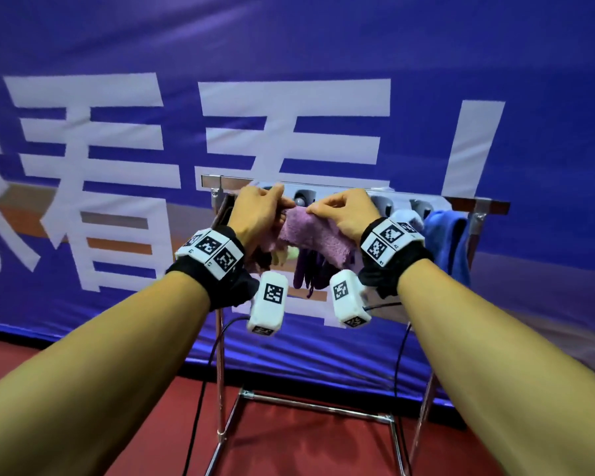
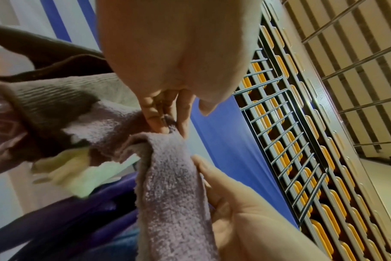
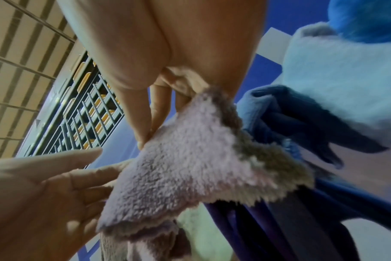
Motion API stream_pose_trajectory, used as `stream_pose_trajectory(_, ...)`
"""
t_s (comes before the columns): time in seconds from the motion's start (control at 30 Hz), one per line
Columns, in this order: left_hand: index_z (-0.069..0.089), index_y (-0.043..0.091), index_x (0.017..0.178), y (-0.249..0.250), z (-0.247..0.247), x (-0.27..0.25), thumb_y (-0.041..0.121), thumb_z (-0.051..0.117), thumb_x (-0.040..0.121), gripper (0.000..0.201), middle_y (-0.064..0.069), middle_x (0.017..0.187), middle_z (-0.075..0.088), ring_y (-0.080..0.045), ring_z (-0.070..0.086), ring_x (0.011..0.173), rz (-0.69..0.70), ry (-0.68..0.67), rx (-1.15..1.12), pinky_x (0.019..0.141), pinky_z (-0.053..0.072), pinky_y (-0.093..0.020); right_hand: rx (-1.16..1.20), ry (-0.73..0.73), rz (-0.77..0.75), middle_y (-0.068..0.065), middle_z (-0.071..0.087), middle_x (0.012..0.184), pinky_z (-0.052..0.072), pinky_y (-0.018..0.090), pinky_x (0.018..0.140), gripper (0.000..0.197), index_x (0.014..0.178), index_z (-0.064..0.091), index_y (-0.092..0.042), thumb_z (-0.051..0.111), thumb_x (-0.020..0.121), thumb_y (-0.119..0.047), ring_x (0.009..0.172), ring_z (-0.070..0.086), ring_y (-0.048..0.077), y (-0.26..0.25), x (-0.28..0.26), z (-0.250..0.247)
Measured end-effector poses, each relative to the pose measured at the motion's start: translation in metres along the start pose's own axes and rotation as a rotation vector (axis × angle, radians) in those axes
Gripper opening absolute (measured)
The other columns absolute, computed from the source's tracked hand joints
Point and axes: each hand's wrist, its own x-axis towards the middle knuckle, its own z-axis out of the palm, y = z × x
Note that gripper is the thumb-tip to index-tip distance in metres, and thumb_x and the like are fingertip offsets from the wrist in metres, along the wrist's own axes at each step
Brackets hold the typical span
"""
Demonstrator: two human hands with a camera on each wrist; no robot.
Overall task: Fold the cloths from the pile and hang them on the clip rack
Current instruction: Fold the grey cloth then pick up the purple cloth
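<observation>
I see L hand (image 1: 258,209) & R hand (image 1: 344,211) each w/ grip pinched on top edge of lilac cloth (image 1: 310,235), held up at clip rack (image 1: 385,201) bar. Blue towel (image 1: 447,242) hangs at rack's R end; purple and dark cloths behind.

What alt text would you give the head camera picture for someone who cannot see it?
Two hands, left and right, pinch the top edge of a lilac cloth at a metal clip rack. Other cloths, including a blue one, hang there before a blue banner.
</observation>
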Motion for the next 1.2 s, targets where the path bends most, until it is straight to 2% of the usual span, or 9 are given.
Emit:
stream_pose_trajectory(0.17,0.073,0.003,0.075,0.008,-0.022,0.03,0.027,0.05,0.094,0.039,-0.013,0.085,0.075,-0.029,0.069,0.077,0.029,0.038,0.113,0.081,0.057,-0.038,-0.106,0.005,-0.002,-0.012,0.064,0.059,0.041,0.017,0.057,0.007,0.084,0.078,-0.015,0.072,0.082,-0.018,0.046,0.05,-0.004,-0.018,0.03,0.019)
stream_pose_trajectory(0.3,0.074,0.012,0.071,0.008,-0.033,0.047,0.036,0.05,0.089,0.038,-0.008,0.084,0.076,-0.028,0.071,0.085,0.064,0.061,0.245,0.088,0.056,-0.04,-0.151,0.027,0.029,-0.002,0.073,0.076,0.045,0.022,0.064,0.014,0.079,0.078,-0.02,0.069,0.081,-0.01,0.067,0.06,0.008,-0.023,0.048,0.038)
stream_pose_trajectory(0.47,0.072,0.0,0.074,-0.001,-0.033,0.064,0.031,0.048,0.091,0.043,-0.025,0.077,0.071,-0.026,0.058,0.059,0.031,0.027,0.354,0.061,0.049,-0.036,-0.316,0.064,0.047,0.003,0.073,0.089,0.051,0.023,0.072,0.02,0.082,0.078,-0.02,0.064,0.083,-0.006,0.083,0.067,0.016,-0.021,0.064,0.055)
stream_pose_trajectory(0.57,0.068,-0.011,0.083,-0.012,-0.027,0.071,0.032,0.05,0.089,0.047,-0.018,0.063,0.061,-0.024,0.052,0.053,0.019,-0.014,0.403,0.058,0.045,-0.031,-0.42,0.113,0.058,0.005,0.073,0.09,0.056,0.031,0.08,0.028,0.069,0.074,-0.025,0.061,0.081,-0.005,0.085,0.068,0.022,-0.013,0.071,0.061)
stream_pose_trajectory(0.63,0.067,-0.006,0.071,-0.019,-0.022,0.074,0.034,0.051,0.088,0.046,-0.012,0.059,0.06,-0.021,0.051,0.052,0.026,-0.035,0.443,0.06,0.044,-0.03,-0.451,0.127,0.075,0.007,0.073,0.089,0.057,0.037,0.084,0.029,0.06,0.069,-0.026,0.061,0.079,-0.005,0.086,0.068,0.027,-0.005,0.074,0.065)
stream_pose_trajectory(0.7,0.059,0.005,0.055,-0.024,-0.018,0.076,0.035,0.052,0.09,0.047,-0.007,0.053,0.057,-0.022,0.049,0.05,0.049,-0.061,0.521,0.059,0.041,-0.028,-0.493,0.124,0.086,0.009,0.072,0.092,0.055,0.04,0.087,0.021,0.071,0.073,-0.022,0.061,0.08,-0.007,0.091,0.066,0.031,-0.001,0.074,0.067)
stream_pose_trajectory(0.83,0.058,0.008,0.062,-0.034,-0.009,0.079,0.035,0.042,0.097,0.047,-0.006,0.071,0.066,-0.023,0.062,0.073,0.142,-0.142,0.648,0.073,0.044,-0.028,-0.636,0.109,0.064,0.01,0.068,0.107,0.042,0.044,0.101,0.017,0.096,0.073,-0.022,0.061,0.087,-0.013,0.108,0.059,0.034,0.005,0.073,0.063)
stream_pose_trajectory(0.97,0.07,0.005,0.079,-0.052,-0.004,0.084,0.052,0.029,0.092,0.064,-0.012,0.085,0.073,-0.026,0.067,0.089,0.114,-0.244,0.664,0.095,0.047,-0.039,-0.742,0.106,0.027,0.006,0.07,0.103,0.032,0.048,0.106,0.012,0.095,0.07,-0.021,0.063,0.088,-0.026,0.109,0.059,0.031,0.018,0.075,0.064)
stream_pose_trajectory(1.2,0.068,-0.007,0.094,-0.052,-0.005,0.065,0.058,0.023,0.099,0.079,-0.028,0.099,0.069,-0.035,0.067,0.094,-0.068,-0.275,0.582,0.096,0.05,-0.043,-1.012,-0.028,-0.009,0.006,0.063,0.113,0.021,0.054,0.109,0.021,0.108,0.061,-0.018,0.052,0.09,-0.026,0.125,0.043,0.029,0.019,0.061,0.069)
